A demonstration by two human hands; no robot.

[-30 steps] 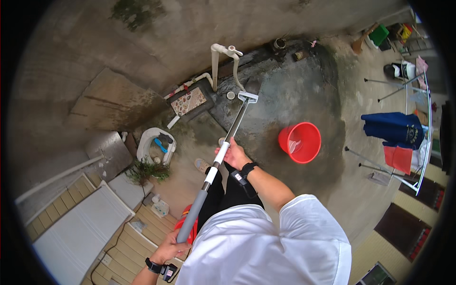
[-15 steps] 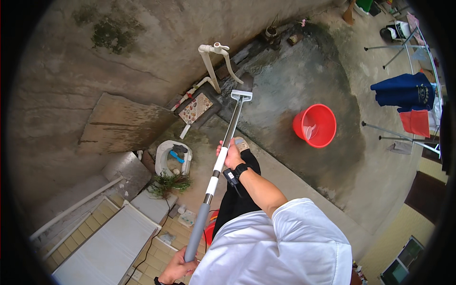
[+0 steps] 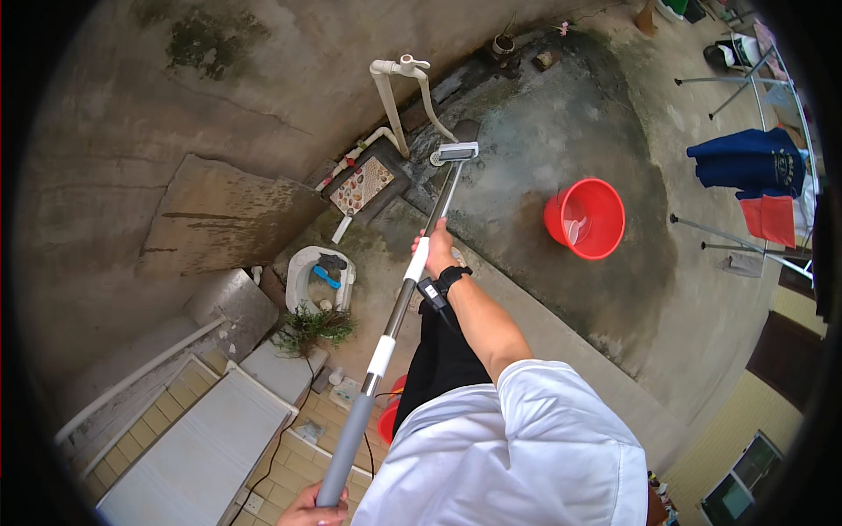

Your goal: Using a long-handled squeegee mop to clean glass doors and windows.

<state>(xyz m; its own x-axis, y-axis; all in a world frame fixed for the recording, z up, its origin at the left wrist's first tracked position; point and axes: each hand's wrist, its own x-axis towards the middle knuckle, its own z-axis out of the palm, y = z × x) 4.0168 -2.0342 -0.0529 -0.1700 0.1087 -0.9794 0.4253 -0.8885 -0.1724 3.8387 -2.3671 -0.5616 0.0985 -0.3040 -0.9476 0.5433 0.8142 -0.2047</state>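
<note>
A long-handled mop [image 3: 403, 302] slants from the lower edge up to the wet concrete. My right hand [image 3: 441, 252] is closed around its upper white sleeve, partway along the metal pole. Lower down, my left hand [image 3: 313, 510] wraps the end of the grey grip [image 3: 350, 443] and is partly cut off by the picture's edge. The flat white and grey mop head [image 3: 458, 152] lies near the mouth of a pale hose, which hangs from a white tap [image 3: 408, 63]. Whether the head touches the ground is hard to tell.
A red bucket [image 3: 609, 219] with a pale scoop-like thing inside stands to the right. A white basin [image 3: 298, 279] with a blue brush [image 3: 327, 276] sits left of the pole. Beyond the bucket, clothes hang on a metal rack [image 3: 724, 81]. A concrete ledge edge crosses the ground.
The mop head has moved farther out and right, and its face has turned. My right hand has gone up with the white sleeve, widening the gap to the lower white sleeve.
</note>
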